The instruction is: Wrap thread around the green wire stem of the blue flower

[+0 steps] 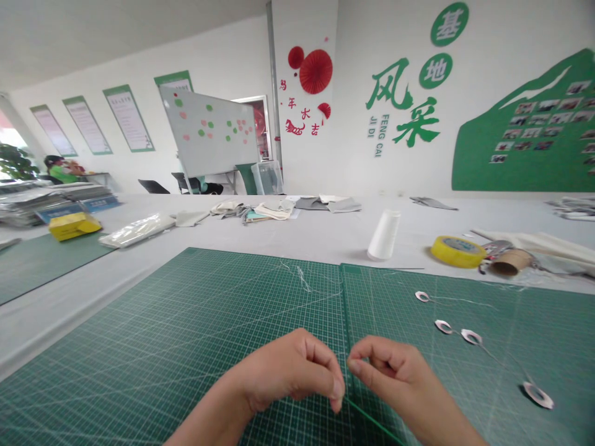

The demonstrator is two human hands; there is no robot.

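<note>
My left hand is over the seam between two green cutting mats, its thumb and fingertips pressed together. Close to its right, my right hand has thumb and index finger pinched. Whatever either hand holds is too small to make out. The hands do not touch. On the right mat lie several pale rings with threads, among them a ring at the back and a larger ring near the right. Loose white thread lies on the left mat's far part.
Behind the mats stand a white thread cone, a yellow tape roll and a cardboard tube. Fabric pieces lie farther back. At left are a yellow box and a plastic-wrapped packet. A person sits far left.
</note>
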